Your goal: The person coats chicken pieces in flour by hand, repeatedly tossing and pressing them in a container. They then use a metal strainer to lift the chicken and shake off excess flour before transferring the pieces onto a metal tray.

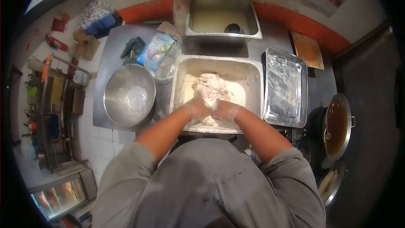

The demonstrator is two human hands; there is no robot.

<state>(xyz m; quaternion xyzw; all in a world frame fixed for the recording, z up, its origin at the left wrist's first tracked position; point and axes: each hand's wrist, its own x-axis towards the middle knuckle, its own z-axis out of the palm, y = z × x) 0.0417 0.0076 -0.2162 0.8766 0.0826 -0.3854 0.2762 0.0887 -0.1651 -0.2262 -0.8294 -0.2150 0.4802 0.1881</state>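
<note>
A deep steel pan [259,88] in front of me holds pale flour [237,93] and a heap of flour-coated raw meat pieces [210,85], likely chicken. My left hand [198,107], in a clear plastic glove, is sunk into the near side of the heap. Beside it my right hand [225,110], gloved the same way, reaches in from the right. Both hands close around the meat from below, close together. Their fingertips are hidden by meat and flour.
Left of the pan are a steel bowl [129,95] and a wire strainer [161,61]. A flour-dusted tray [286,86] lies to the right. Behind stands a pan of pale liquid [219,19] with a dark cup [233,28]. A wok of brown oil [338,126] sits at far right.
</note>
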